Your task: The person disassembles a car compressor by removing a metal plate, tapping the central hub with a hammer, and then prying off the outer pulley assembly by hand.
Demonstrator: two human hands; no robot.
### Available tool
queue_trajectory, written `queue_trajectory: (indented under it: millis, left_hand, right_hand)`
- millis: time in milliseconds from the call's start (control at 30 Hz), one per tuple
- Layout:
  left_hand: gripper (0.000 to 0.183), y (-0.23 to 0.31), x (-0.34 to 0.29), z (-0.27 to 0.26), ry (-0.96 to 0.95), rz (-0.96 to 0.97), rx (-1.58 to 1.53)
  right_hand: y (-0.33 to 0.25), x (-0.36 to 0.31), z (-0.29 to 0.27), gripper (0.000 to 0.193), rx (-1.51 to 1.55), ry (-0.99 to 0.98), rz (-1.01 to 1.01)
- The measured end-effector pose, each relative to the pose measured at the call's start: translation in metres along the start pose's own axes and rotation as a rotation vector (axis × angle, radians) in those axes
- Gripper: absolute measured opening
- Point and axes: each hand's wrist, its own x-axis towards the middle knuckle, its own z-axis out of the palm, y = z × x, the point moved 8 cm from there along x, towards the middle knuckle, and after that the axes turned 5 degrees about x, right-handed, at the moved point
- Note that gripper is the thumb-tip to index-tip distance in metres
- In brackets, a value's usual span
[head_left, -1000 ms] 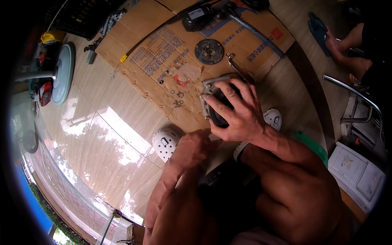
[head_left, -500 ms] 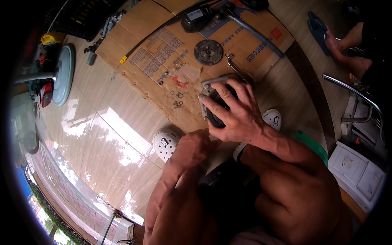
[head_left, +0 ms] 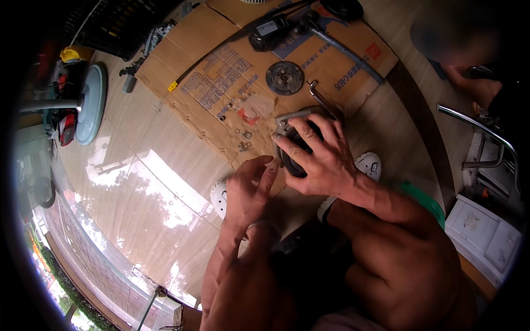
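Brown cardboard, blue print, red square | dark round part at its near edge, right hand's grip clasped over it | left hand close beside, whether pinching I can't tell | black crate beyond, contents too dim

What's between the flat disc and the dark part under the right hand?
Only bare cardboard separates the disc from the dark part in the head view; the bent metal tool lies rightward.

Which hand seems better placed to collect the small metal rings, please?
Probably the left hand: it seems free, near the small metal rings; the right hand holds a rounded black-and-grey metal part.
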Motion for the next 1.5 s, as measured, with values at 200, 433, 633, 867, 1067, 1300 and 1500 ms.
queue_trajectory:
  millis: [200, 433, 633, 867, 1067, 1300, 1500]
  left_hand:
    - [0.037, -0.015, 0.003, -0.001, 0.072, -0.062, -0.230]
    - [0.039, 0.017, 0.023, -0.012, 0.190, 0.016, -0.124]
    - [0.045, 0.060, 0.058, -0.010, 0.167, 0.121, -0.174]
    - [0.046, 0.128, 0.075, -0.024, 0.316, 0.454, 0.068]
    - [0.046, 0.100, 0.099, 0.036, 0.334, 0.522, 0.579]
    - [0.045, 0.088, 0.109, 0.044, 0.158, 0.313, 0.417]
    - [0.044, 0.077, 0.110, 0.037, 0.193, 0.264, 0.348]
  right_hand:
    - [0.004, -0.002, -0.008, 0.071, 0.019, -0.064, 0.072]
    - [0.060, -0.044, -0.036, 0.075, 0.269, 0.092, 0.340]
    - [0.102, -0.105, -0.015, 0.041, 0.802, 0.085, 1.122]
    - [0.086, -0.090, -0.002, 0.043, 0.703, -0.030, 0.925]
    - [0.082, -0.078, -0.006, 0.065, 0.658, -0.006, 0.768]
    - [0.083, -0.065, -0.022, 0.055, 0.520, -0.132, 0.883]
    - [0.066, -0.003, -0.095, 0.051, 1.403, 0.531, 0.489]
